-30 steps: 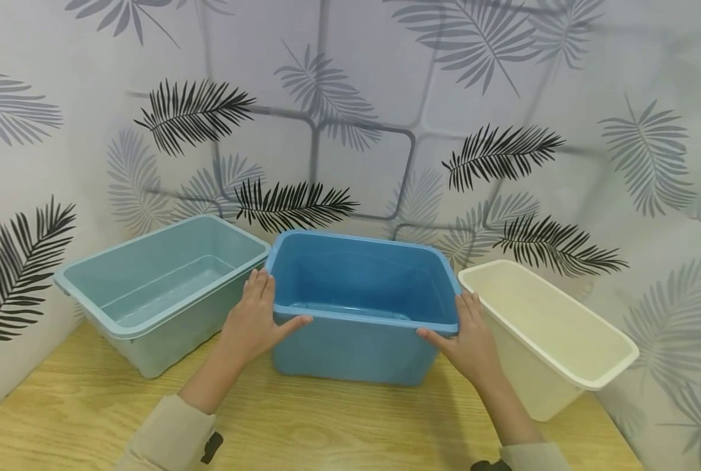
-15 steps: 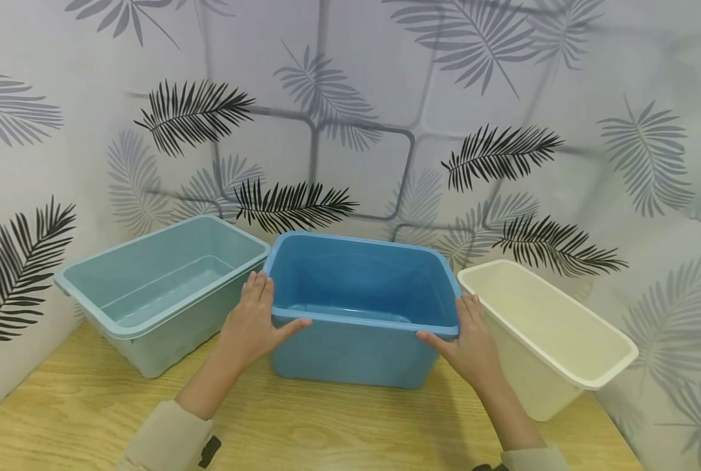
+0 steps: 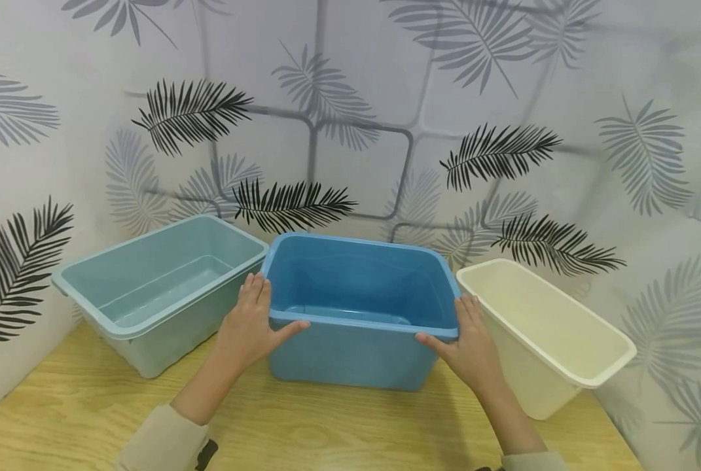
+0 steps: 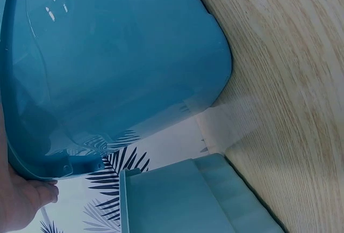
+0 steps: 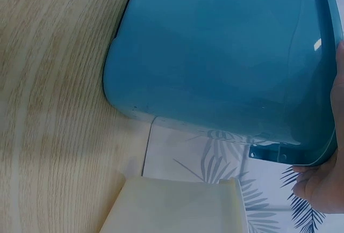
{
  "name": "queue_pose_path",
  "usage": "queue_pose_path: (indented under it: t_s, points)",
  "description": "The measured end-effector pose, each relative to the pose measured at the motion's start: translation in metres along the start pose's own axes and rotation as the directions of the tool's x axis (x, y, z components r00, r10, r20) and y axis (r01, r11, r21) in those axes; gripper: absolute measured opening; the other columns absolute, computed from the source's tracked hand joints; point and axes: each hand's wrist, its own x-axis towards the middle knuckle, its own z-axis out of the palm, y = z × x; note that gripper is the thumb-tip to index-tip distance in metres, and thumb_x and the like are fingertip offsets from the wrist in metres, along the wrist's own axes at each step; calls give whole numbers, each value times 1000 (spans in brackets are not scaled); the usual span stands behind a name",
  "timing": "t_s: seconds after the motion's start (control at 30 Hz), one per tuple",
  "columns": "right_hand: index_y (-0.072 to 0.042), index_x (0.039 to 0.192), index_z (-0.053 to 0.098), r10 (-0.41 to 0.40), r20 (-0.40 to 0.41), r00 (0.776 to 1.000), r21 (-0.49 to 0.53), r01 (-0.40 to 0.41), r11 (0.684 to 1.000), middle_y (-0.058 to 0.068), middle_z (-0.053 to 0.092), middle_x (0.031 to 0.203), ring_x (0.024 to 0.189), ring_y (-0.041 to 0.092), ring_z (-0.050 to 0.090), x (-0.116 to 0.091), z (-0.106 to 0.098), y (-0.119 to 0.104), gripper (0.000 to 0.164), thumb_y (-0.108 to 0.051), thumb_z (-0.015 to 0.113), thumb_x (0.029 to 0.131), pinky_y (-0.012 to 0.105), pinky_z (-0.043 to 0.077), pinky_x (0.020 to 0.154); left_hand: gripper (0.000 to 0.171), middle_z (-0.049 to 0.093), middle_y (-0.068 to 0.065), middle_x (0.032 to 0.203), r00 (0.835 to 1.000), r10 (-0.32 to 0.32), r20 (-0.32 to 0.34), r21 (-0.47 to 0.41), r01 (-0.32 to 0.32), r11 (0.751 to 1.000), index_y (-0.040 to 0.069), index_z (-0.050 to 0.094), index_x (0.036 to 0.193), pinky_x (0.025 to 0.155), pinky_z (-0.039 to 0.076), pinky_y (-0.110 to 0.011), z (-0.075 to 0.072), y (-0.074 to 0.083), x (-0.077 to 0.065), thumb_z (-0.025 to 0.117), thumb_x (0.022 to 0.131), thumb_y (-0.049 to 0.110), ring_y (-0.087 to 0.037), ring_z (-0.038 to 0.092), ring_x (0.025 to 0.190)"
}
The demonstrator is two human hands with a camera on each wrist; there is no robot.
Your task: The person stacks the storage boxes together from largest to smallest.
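A blue plastic storage bin [image 3: 350, 356] stands in the middle of the table, with its inside visible and bare. My left hand [image 3: 248, 327] holds its near left corner, thumb along the front rim and fingers along the left side. At the near right corner my right hand [image 3: 472, 340] holds the rim the same way. Both wrist views show the blue bin's outer wall, and fingertips are bent under its rim. To the left is a grey-green bin [image 3: 167, 340], close beside the left fingers. A cream bin [image 3: 515, 353] stands right of my right hand.
All three bins stand on a wood-grain table [image 3: 303, 432]. Behind and beside them is a pale covering [image 3: 362, 78] printed with leaves. The table's right edge runs just past the cream bin.
The blue bin has shifted very slightly toward me and to the left, with both hands staying on its corners. The side bins have not moved.
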Motion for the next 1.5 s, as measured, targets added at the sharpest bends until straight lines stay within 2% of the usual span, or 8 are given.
queue_pose_path:
  t_s: [0.87, 1.2, 1.5]
  points:
    - [12, 137, 34, 5, -7, 1000, -11, -5, 1000, 29, 30, 145, 138, 45, 18, -10, -3, -5, 99, -52, 72, 71, 63, 29, 103, 99, 33, -30, 144, 999, 16, -38, 14, -15, 1000, -14, 40, 132, 87, 49, -53, -2, 3, -11, 59, 76, 65, -45, 27, 136]
    - [11, 136, 35, 2, -18, 1000, -19, -2, 1000, 29, 31, 145, 138, 45, 19, -14, -3, -6, 99, -51, 72, 70, 63, 31, 102, 97, 31, -30, 144, 1000, 8, -18, 18, -8, 1000, -14, 39, 133, 91, 47, -52, -4, 4, -15, 60, 77, 63, -44, 25, 136]
    - [12, 136, 35, -6, -33, 999, -22, 5, 1000, 29, 32, 144, 138, 45, 20, -17, -4, -7, 98, -51, 73, 70, 63, 32, 101, 98, 34, -31, 143, 999, 23, -41, 23, -22, 999, -15, 40, 131, 94, 45, -52, -5, 4, -17, 59, 77, 64, -44, 26, 136]
